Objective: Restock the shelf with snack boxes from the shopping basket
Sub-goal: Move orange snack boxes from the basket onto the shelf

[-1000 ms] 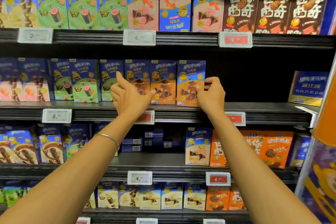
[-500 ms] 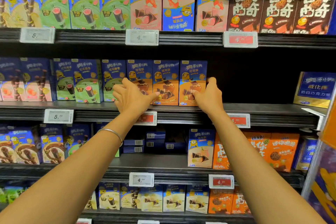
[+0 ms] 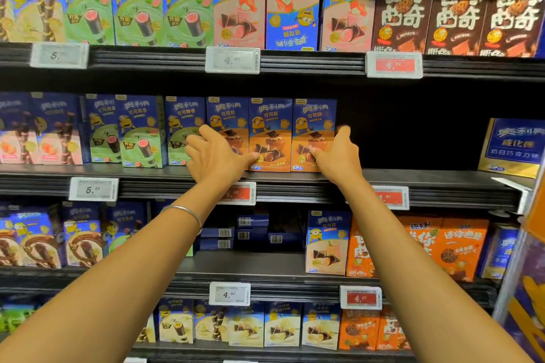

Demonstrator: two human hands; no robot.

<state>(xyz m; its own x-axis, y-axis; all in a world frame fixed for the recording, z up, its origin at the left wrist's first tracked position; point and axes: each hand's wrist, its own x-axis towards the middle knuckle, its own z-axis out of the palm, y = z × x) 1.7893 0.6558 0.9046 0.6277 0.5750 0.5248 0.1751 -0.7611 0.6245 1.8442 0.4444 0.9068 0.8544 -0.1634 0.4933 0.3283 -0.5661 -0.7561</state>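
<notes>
Here, three orange snack boxes (image 3: 270, 127) stand in a row on the middle shelf (image 3: 427, 183). Our right hand (image 3: 339, 153) pinches the rightmost box (image 3: 314, 121) at its outer edge; our left hand (image 3: 215, 156), fingers loosely spread, rests on the leftmost. Step, we judge: squaring the row. Next: another box from the basket, unseen.

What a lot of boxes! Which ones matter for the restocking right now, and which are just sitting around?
In the job: three orange boxes on the middle shelf; left hand touching them; right hand gripping the right-end box.
Just there: green boxes, pink boxes, brown boxes, price tags.
</notes>
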